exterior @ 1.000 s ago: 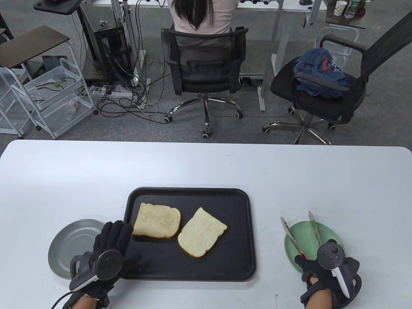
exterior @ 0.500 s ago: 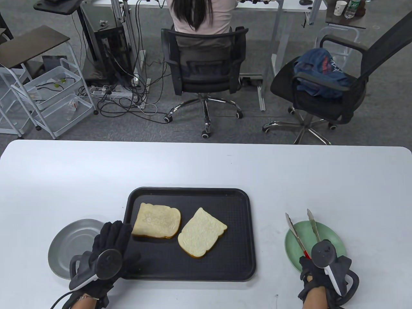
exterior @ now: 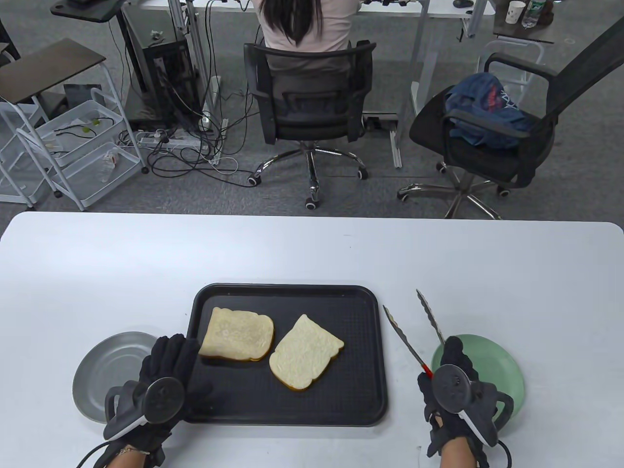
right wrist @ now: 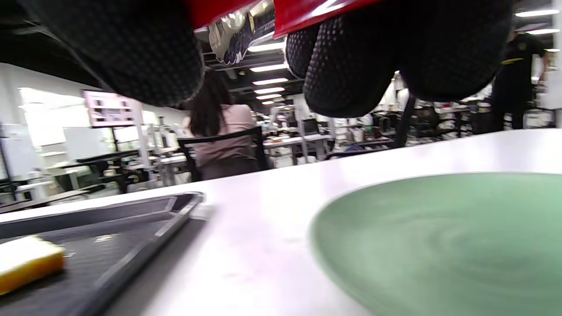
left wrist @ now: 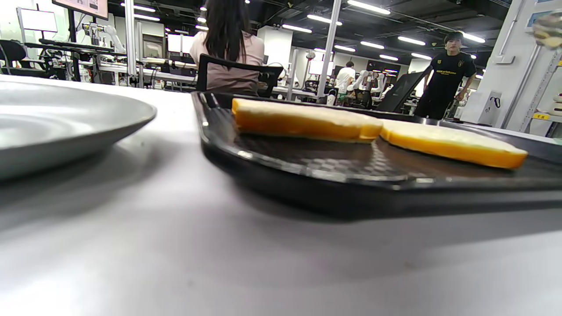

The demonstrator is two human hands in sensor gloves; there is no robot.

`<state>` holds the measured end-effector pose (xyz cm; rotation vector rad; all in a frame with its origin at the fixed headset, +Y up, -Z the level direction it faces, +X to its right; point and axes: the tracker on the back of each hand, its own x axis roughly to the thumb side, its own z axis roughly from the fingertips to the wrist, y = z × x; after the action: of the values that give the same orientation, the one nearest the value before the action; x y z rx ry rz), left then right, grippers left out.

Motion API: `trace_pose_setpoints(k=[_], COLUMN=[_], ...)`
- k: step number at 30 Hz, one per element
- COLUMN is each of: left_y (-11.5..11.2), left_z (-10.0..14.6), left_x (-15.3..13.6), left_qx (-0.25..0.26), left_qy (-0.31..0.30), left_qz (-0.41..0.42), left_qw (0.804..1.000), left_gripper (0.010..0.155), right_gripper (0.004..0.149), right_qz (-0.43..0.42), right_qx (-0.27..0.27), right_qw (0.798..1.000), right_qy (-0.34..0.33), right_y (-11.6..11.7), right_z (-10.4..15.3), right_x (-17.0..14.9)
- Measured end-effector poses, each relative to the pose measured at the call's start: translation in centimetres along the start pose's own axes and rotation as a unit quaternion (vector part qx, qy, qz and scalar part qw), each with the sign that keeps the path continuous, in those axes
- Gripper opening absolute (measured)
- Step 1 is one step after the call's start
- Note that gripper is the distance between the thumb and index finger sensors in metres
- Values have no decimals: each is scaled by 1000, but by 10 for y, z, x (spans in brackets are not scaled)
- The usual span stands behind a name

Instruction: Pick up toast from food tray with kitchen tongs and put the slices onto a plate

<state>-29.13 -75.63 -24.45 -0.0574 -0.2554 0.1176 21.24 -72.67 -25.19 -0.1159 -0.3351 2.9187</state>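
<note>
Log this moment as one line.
right hand grips kitchen tongs, open, beside tray | left hand on tray corner | both toast slices on tray | green plate bare

Two toast slices (left wrist: 307, 123) on a black tray (left wrist: 333, 184), grey plate (left wrist: 61, 123) just left.

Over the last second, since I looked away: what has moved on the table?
The right hand, gripping the tongs, swung them left off the green plate toward the tray, tips apart. Both toast slices, the grey plate and the left hand stayed put.
</note>
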Motion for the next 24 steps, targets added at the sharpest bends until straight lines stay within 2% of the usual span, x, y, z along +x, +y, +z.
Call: trace_pose_setpoints(k=[11, 17, 24], left_y=[-1, -4, 0], left_z=[0, -1, -2], left_x=[-1, -3, -8], left_qx=[-3, -8, 0], left_qy=[3, 10, 27], left_qz=[2, 3, -4], left_qw=[1000, 1000, 1000], left_gripper=[90, 89, 86], right_gripper=[100, 100, 101], right_qz=[-36, -37, -48], right_qx=[62, 93, 97], right_qw=[992, 988, 986], right_qy=[-100, -116, -125], right_y=[13, 24, 26], right_z=[8, 9, 9], right_x=[54, 60, 61])
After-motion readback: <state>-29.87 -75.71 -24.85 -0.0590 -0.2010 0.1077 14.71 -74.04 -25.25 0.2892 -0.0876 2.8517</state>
